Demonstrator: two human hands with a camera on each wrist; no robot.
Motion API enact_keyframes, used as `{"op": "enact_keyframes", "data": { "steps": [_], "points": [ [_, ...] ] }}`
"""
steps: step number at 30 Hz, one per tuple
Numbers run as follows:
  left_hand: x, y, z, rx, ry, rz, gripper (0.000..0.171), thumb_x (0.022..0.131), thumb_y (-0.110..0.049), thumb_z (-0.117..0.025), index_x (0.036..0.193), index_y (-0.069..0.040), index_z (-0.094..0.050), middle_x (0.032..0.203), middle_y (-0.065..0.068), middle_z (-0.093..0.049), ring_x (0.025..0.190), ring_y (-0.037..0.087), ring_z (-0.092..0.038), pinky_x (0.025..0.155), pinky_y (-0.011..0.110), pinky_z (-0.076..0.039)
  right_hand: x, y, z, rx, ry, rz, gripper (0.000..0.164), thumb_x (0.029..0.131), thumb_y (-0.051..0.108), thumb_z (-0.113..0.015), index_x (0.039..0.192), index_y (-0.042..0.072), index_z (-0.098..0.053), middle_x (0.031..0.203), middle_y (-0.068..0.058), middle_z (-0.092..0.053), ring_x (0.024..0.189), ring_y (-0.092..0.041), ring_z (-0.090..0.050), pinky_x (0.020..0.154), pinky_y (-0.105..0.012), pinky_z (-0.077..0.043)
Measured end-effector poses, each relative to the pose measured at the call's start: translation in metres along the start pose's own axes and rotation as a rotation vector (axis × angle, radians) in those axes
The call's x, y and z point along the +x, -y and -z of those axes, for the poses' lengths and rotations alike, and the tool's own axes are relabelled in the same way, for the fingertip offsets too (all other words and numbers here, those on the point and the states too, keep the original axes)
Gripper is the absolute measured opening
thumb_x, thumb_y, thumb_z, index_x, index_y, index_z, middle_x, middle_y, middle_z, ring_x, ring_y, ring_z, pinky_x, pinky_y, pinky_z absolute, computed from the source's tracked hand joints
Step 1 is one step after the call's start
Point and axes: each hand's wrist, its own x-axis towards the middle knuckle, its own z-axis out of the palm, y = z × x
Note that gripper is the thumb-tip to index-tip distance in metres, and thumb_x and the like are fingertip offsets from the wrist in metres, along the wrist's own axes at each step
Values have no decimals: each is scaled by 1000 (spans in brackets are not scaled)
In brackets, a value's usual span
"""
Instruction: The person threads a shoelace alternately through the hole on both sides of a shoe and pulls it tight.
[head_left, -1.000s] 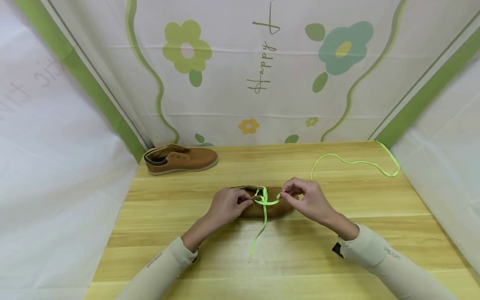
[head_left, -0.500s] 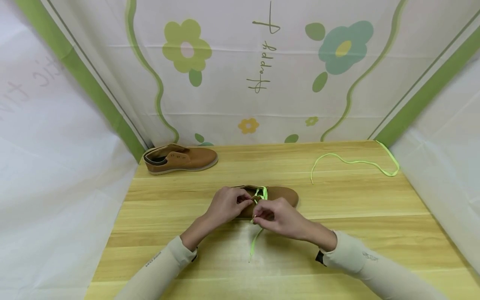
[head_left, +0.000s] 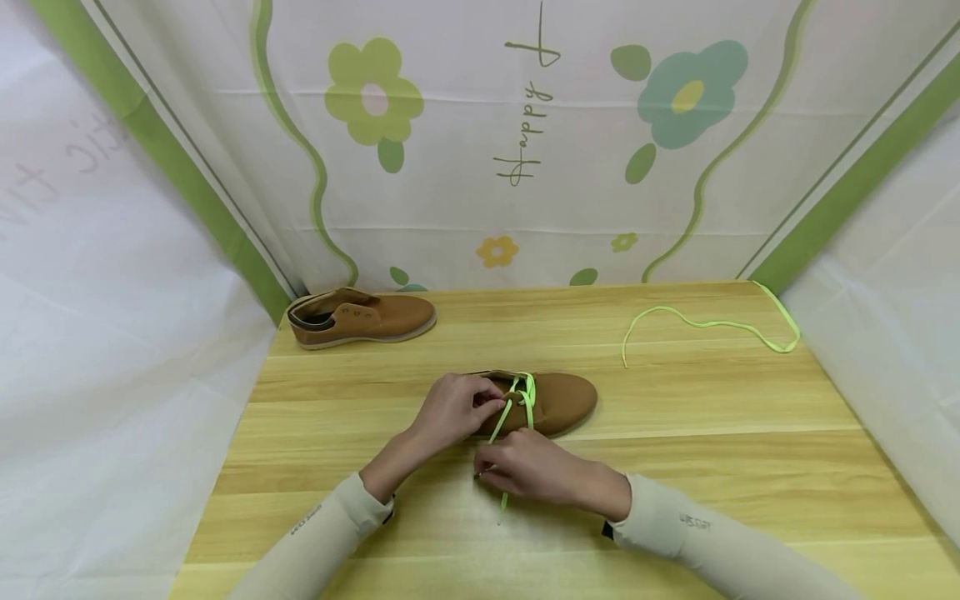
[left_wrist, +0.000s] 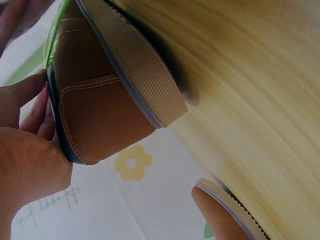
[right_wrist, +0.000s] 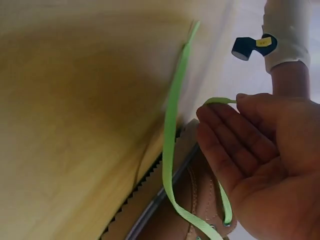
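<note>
A brown lace-up shoe [head_left: 567, 402] sits on the wooden table, toe to the right, with a bright green shoelace [head_left: 498, 423] threaded through its eyelets. My left hand [head_left: 450, 408] pinches the near eyelet flap between thumb and fingers, next to the lace; the left wrist view shows them at the shoe's top edge. My right hand [head_left: 528, 467] pinches one end of the lace, drawn from an eyelet toward the table's front. Beside it, the other lace end [right_wrist: 171, 120] hangs loose over the shoe's side onto the table.
Another brown shoe [head_left: 401, 318], without a lace, stands at the back left of the table. A second green lace [head_left: 708, 324] lies in a curve at the back right. White printed cloth walls [head_left: 450, 192] enclose the table at the back and both sides.
My right hand has moved from the shoe's toe side toward me and left, taking the lace end across the near side and drawing it straight. The left hand has stayed on the flap.
</note>
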Motion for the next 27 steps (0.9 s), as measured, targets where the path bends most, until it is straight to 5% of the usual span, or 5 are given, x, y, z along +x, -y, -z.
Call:
{"op": "enact_keyframes", "data": {
  "steps": [20,27],
  "points": [
    [1,-1,1,-6,10,15,6,97,-19,-80,96,-15,-84,88,-5,-79,69,2,-65,65,21,-50,0,-4,-11,-176,57,-66,5,97,13,-76,97,18,-74,84,10,-72,72,4,-60,65,-16,-50],
    [3,-2,5,-106,-11,66,7,98,-17,-78,94,-15,-83,85,-6,-78,64,0,-58,63,22,-50,-6,-5,-6,-167,89,11,3,99,17,-75,96,18,-75,89,12,-72,82,2,-65,72,-16,-52]
  ]
}}
